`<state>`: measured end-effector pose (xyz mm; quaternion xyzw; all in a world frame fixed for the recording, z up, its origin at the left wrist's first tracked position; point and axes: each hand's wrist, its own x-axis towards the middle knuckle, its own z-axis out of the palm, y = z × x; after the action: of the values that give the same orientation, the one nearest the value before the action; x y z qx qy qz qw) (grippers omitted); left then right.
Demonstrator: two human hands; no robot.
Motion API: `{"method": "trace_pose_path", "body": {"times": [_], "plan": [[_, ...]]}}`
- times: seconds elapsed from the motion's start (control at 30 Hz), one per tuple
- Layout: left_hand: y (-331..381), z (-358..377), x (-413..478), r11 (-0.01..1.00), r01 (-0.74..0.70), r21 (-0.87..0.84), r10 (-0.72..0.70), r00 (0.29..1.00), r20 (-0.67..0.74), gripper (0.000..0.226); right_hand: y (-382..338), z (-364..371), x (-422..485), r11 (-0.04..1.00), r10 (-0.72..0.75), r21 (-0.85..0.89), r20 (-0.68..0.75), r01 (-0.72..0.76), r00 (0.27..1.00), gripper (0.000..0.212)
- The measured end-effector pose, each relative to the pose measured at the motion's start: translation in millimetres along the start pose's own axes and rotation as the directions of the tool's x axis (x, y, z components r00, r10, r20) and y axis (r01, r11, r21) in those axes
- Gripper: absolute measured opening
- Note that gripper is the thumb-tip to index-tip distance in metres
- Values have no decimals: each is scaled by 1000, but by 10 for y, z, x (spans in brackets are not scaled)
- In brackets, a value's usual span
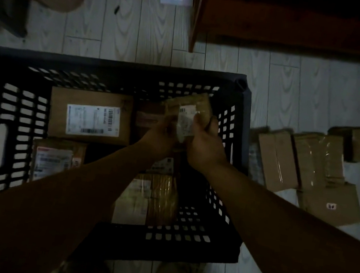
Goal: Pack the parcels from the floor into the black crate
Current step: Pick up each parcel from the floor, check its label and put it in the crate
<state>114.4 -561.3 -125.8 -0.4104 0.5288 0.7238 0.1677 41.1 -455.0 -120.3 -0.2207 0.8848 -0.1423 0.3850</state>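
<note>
So, nearest the person is the black crate (pixel 157 246), sitting on a pale wood-look floor (pixel 300 84). Inside it, a tape-wrapped parcel (pixel 147 199) lies at the near middle and a labelled parcel (pixel 55 159) at the near left.

A bit further in, both hands are over the right-hand part of the crate with one small brown parcel (pixel 192 110) gripped between them. The left hand (pixel 162 137) curls round its left side and the right hand (pixel 203 144) wraps its right side. It's too dark to tell if it's resting on anything underneath.

Left of that, a bigger box with a white shipping label (pixel 90 115) lies flat in the far-left part of the crate. On the floor just right of the crate is a bunch of brown parcels (pixel 311 166), packed close together. Way at the back there's some dark wooden furniture (pixel 286 23).
</note>
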Motion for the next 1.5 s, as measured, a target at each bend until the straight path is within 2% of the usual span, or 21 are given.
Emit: {"method": "trace_pose_path", "body": {"times": [0.13,0.27,0.4,0.5,0.63,0.77,0.83,0.9,0.97,1.07,1.13,1.3,1.5], "plan": [[-101,37,93,998,-36,53,36,999,8,61,95,23,39,989,98,-112,40,-93,994,85],[40,-42,-19,978,-33,206,14,996,91,66,50,-24,14,984,148,-111,76,-139,986,89],[424,-171,-386,904,-25,426,-17,995,96,70,-66,-175,-219,989,149,-7,82,-149,985,82],[786,-266,-930,917,8,399,-37,997,67,57,-254,-520,-623,991,116,51,96,-121,989,82],[1281,-333,-2035,935,92,344,-82,996,-45,51,-598,-1251,-1394,981,86,171,32,-90,996,65],[1748,-293,-3216,912,56,406,-8,993,-121,65,-944,-1978,-2273,974,50,218,17,-53,999,42],[1984,-196,-3732,901,2,433,52,992,-115,60,-1113,-2267,-2689,974,45,219,17,-48,999,38],[2149,-92,-4159,873,-79,481,129,989,-73,53,-1256,-2503,-3082,977,52,206,7,-53,999,47],[2250,-22,-4518,835,-107,540,181,980,-86,60,-1372,-2702,-3449,980,46,193,-24,-41,999,57],[2324,76,-4987,783,-149,604,248,965,-84,71,-1467,-2895,-3995,987,17,161,-102,-1,995,57],[2376,182,-5265,733,-195,652,299,953,-52,75,-1460,-2975,-4350,993,10,117,-141,7,990,64],[2502,571,-5867,585,-333,739,435,898,60,77,-1250,-3228,-5293,998,56,9,-195,-55,979,69],[2698,1276,-6369,474,-465,748,475,850,227,75,-736,-3647,-6194,985,163,0,-287,-170,944,66]]}}
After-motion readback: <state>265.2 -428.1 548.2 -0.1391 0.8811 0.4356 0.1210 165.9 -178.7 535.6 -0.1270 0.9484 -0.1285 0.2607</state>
